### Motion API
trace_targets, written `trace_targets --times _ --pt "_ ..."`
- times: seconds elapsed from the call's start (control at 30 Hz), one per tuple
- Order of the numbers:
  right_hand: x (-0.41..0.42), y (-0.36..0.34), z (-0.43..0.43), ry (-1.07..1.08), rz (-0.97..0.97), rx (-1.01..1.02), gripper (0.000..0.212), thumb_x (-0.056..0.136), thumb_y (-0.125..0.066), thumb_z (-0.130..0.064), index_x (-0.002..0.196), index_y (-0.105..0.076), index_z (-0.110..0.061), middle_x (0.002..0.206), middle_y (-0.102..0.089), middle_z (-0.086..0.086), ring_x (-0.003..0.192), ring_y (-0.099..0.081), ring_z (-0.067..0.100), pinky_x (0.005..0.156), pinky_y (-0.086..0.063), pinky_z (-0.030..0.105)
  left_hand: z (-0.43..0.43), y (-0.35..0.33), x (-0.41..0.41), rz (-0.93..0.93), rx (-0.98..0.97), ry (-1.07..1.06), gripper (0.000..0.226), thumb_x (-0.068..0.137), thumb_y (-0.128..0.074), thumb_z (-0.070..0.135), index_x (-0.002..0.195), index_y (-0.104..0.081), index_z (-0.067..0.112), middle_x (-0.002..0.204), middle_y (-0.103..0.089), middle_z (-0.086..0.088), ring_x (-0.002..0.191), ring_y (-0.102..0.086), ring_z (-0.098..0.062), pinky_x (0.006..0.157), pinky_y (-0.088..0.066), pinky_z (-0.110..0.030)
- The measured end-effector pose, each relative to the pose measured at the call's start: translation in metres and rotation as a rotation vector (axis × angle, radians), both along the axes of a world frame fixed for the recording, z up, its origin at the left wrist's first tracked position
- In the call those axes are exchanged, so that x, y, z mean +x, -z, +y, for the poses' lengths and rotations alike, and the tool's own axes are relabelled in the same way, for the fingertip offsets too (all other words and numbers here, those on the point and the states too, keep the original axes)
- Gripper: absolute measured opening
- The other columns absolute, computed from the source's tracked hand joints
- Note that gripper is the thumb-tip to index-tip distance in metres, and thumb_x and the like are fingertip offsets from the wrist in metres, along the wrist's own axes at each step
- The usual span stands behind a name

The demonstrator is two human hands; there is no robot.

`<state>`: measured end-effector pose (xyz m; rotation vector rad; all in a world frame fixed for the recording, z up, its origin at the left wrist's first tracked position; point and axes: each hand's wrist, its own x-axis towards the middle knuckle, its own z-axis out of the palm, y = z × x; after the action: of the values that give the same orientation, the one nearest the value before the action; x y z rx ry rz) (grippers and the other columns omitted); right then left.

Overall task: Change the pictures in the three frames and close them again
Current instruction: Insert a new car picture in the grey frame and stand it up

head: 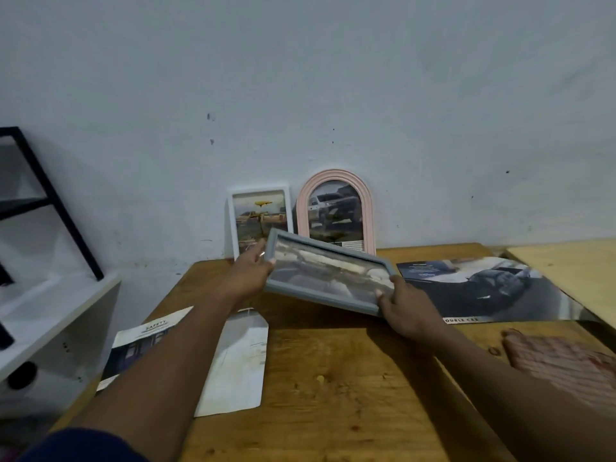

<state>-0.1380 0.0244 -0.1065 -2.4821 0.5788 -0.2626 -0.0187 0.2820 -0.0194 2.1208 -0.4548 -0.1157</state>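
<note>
While my left hand (248, 273) and right hand (405, 306) hold the grey frame (325, 271) by its ends with curled fingers (258, 251), it could slip and knock over the pink frame (301, 208) behind.

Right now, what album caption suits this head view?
Left hand and right hand hold a grey frame over the table; white frame, pink frame behind.

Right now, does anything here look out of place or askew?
Yes: the safety leaflet lies askew at the left edge of the table, seemingly overhanging it. The grey frame is tilted, but the left hand and right hand hold it.
</note>
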Motion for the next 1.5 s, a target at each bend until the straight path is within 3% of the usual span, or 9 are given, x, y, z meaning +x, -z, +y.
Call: trace_targets --times 0.07,0.13,0.23,0.37,0.6,1.07,1.27,1.37,1.5 --pt "-0.006 0.006 0.001 0.026 -0.029 -0.084 0.058 0.099 -0.043 -0.050 0.145 -0.033 -0.016 0.137 -0.055 0.013 0.123 -0.050 0.031 0.097 -0.049 0.048 0.001 0.022 0.000 -0.023 0.091 0.011 0.047 0.110 -0.042 0.018 0.152 -0.028 0.034 0.138 -0.047 0.002 0.104 -0.055 -0.015 0.060 -0.041 -0.010" --pt "-0.012 0.011 0.001 0.037 -0.027 -0.157 0.058 0.098 -0.046 -0.049 0.144 -0.034 -0.016 0.138 -0.054 0.013 0.126 -0.048 0.030 0.099 -0.048 0.047 0.001 0.048 0.006 0.033 0.161 0.020 0.051 0.110 -0.040 0.022 0.159 -0.026 0.029 0.140 -0.050 -0.001 0.103 -0.052 -0.013 0.073 -0.045 -0.020" --pt "-0.020 0.016 -0.006 0.025 0.003 -0.244 0.060 0.097 -0.050 -0.049 0.145 -0.034 -0.016 0.141 -0.052 0.011 0.130 -0.045 0.029 0.102 -0.045 0.045 0.000 0.081 0.005 0.100 0.264 0.007 0.054 0.108 -0.042 0.035 0.160 -0.028 0.026 0.154 -0.046 -0.008 0.130 -0.050 -0.027 0.104 -0.041 -0.037" --pt "-0.026 0.023 -0.012 0.028 -0.015 -0.266 0.061 0.096 -0.050 -0.050 0.144 -0.035 -0.017 0.140 -0.052 0.010 0.132 -0.043 0.027 0.103 -0.044 0.043 -0.009 0.108 -0.004 -0.071 0.475 0.052 0.064 0.107 -0.036 0.047 0.163 -0.013 0.025 0.169 -0.016 -0.011 0.156 -0.008 -0.032 0.125 -0.014 -0.048" --pt "-0.030 0.019 -0.014 0.007 -0.021 -0.194 0.062 0.097 -0.048 -0.053 0.147 -0.033 -0.019 0.146 -0.048 0.010 0.137 -0.038 0.029 0.108 -0.039 0.051 -0.021 0.115 -0.015 -0.281 0.767 0.096 0.070 0.103 -0.011 0.062 0.163 0.005 0.029 0.170 0.012 -0.010 0.154 0.019 -0.029 0.122 0.011 -0.050" --pt "-0.153 0.005 -0.092 0.162 0.164 -0.259 0.050 0.094 -0.052 -0.052 0.138 -0.046 -0.028 0.138 -0.054 0.002 0.125 -0.050 0.021 0.105 -0.043 0.048 -0.151 0.116 -0.100 -0.380 0.741 0.447 0.072 0.101 -0.010 0.067 0.162 0.004 0.033 0.170 0.014 -0.005 0.154 0.021 -0.026 0.123 0.012 -0.052" --pt "-0.177 0.028 -0.087 0.154 0.210 -0.333 0.056 0.101 -0.030 -0.055 0.153 -0.030 -0.033 0.161 -0.029 -0.003 0.150 -0.020 0.023 0.118 -0.019 0.051 -0.165 0.115 -0.111 -0.348 0.681 0.449 0.071 0.101 -0.011 0.067 0.162 0.003 0.034 0.170 0.013 -0.005 0.154 0.020 -0.025 0.124 0.011 -0.049" --pt "-0.164 0.023 -0.078 0.152 0.088 -0.372 0.034 0.098 -0.046 -0.039 0.131 -0.053 -0.033 0.135 -0.058 -0.004 0.122 -0.050 0.017 0.102 -0.045 0.042 -0.152 0.105 -0.105 -0.335 0.608 0.426 0.069 0.103 -0.014 0.065 0.163 0.000 0.033 0.170 0.011 -0.002 0.155 0.017 -0.023 0.125 0.009 -0.047" --pt "-0.134 0.010 -0.061 0.126 -0.105 -0.225 0.014 0.095 -0.056 -0.024 0.108 -0.059 -0.030 0.103 -0.067 -0.003 0.088 -0.061 0.010 0.078 -0.056 0.036 -0.120 0.093 -0.077 -0.300 0.549 0.349 0.069 0.102 -0.014 0.066 0.162 0.001 0.035 0.170 0.010 0.000 0.155 0.016 -0.023 0.124 0.008 -0.047"
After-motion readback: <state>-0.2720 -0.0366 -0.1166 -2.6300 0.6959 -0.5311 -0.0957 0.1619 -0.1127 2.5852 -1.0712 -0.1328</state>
